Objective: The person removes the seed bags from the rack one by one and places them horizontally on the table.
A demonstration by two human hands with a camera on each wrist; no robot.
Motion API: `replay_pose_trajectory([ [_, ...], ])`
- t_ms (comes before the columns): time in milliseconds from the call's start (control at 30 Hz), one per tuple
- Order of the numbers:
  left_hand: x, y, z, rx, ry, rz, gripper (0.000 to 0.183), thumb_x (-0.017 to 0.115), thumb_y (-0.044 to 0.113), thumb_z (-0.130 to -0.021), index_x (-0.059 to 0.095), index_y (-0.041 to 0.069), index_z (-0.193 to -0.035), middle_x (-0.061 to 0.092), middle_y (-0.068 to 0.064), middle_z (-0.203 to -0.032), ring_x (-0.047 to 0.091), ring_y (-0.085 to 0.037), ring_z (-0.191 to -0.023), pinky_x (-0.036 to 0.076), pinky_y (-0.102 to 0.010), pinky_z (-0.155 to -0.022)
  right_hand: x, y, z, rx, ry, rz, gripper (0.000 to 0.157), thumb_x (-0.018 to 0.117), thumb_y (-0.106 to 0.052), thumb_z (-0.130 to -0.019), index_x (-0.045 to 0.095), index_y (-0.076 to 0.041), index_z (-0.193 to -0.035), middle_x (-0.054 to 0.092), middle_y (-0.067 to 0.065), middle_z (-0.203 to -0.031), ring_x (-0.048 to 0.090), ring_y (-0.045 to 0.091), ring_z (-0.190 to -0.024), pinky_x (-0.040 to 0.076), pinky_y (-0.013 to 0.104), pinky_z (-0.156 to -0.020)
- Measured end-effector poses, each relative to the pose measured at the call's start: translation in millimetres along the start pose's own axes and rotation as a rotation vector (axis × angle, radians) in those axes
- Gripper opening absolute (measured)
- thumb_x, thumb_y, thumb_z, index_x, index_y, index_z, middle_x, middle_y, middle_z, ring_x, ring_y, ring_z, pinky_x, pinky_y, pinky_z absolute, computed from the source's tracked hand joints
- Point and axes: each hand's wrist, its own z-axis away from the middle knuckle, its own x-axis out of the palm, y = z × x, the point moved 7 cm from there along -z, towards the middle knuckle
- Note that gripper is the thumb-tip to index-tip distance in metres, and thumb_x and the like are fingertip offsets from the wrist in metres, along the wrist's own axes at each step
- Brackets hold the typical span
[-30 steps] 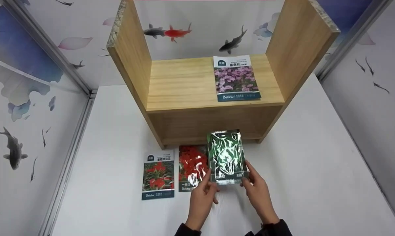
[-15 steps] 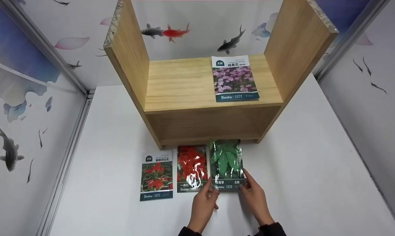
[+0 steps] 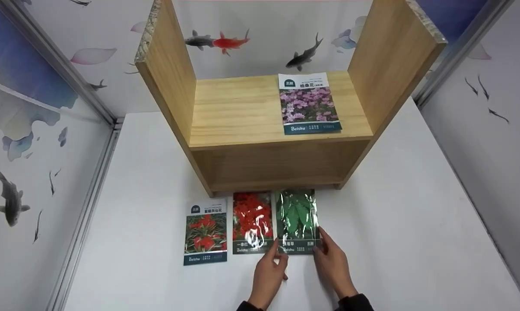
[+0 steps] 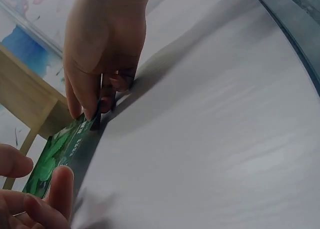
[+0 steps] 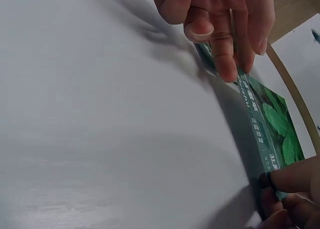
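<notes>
A glossy green-leaf seed packet (image 3: 296, 216) lies on the white table before the wooden shelf, rightmost in a row. My right hand (image 3: 332, 261) pinches its lower right corner, thumb and finger at the edge in the right wrist view. My left hand (image 3: 268, 270) is at the lower left corner, index finger along the left edge; a gap shows between thumb and finger in the left wrist view. Close on the left lies a glossy red-flower seed packet (image 3: 252, 218). A matte seed packet with red flowers (image 3: 205, 233) lies further left.
The wooden shelf (image 3: 234, 114) has two tall side boards and a lower compartment. On its upper board lies a pink-flower seed packet (image 3: 309, 106). White table (image 3: 415, 224) surrounds the shelf, with printed walls on the left, back and right.
Both hands have lowered the green-leaf packet from a tilted position onto the table beside the glossy red one. My left thumb has moved just below its edge. The other packets stay in place.
</notes>
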Motion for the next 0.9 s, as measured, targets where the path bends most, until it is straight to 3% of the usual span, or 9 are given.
replay_pose_trajectory([
  [100,1.3,-2.9,-0.7,-0.007,-0.001,-0.001,0.056,0.055,0.023,-0.087,0.034,0.010,-0.138,0.056,0.003,-0.086,0.053,-0.011,-0.045,0.038,-0.027,-0.041,1.0,0.0,-1.9,-0.007,0.003,0.009,0.054,0.058,-0.009,-0.083,0.041,-0.011,-0.134,0.054,0.017,-0.118,0.050,0.029,-0.108,0.040,0.046,-0.087],
  [233,2.0,-5.5,-3.1,-0.010,0.001,0.006,0.056,0.054,0.021,-0.087,0.034,0.010,-0.138,0.056,0.003,-0.084,0.053,-0.012,-0.044,0.039,-0.027,-0.041,0.3,-4.0,-3.1,-0.056,0.020,0.055,0.051,0.059,-0.009,-0.082,0.045,-0.008,-0.132,0.058,0.008,-0.100,0.052,0.021,-0.090,0.043,0.037,-0.076],
  [400,0.3,-5.4,-4.9,-0.011,-0.005,0.010,0.056,0.054,0.020,-0.087,0.034,0.007,-0.137,0.055,0.004,-0.082,0.052,-0.012,-0.043,0.041,-0.028,-0.043,1.2,-7.5,-3.0,-0.103,0.039,0.112,0.051,0.061,-0.008,-0.081,0.047,-0.006,-0.130,0.052,0.002,-0.085,0.045,0.016,-0.074,0.038,0.031,-0.064],
  [667,-0.6,-2.1,-6.9,-0.013,-0.033,0.007,0.056,0.052,0.021,-0.088,0.032,0.007,-0.138,0.054,0.004,-0.079,0.051,-0.011,-0.043,0.042,-0.029,-0.040,2.9,-11.0,-4.5,-0.140,0.069,0.168,0.051,0.064,-0.006,-0.078,0.049,-0.004,-0.127,0.050,0.004,-0.089,0.044,0.013,-0.068,0.036,0.027,-0.056],
  [900,-1.4,-3.5,-6.1,-0.010,-0.014,-0.026,0.057,0.053,0.022,-0.088,0.032,0.004,-0.138,0.054,0.005,-0.075,0.051,-0.010,-0.040,0.041,-0.027,-0.036,4.0,-10.9,-1.9,-0.146,0.105,0.196,0.048,0.066,-0.008,-0.077,0.053,-0.004,-0.124,0.051,0.007,-0.096,0.050,0.014,-0.074,0.040,0.029,-0.059],
])
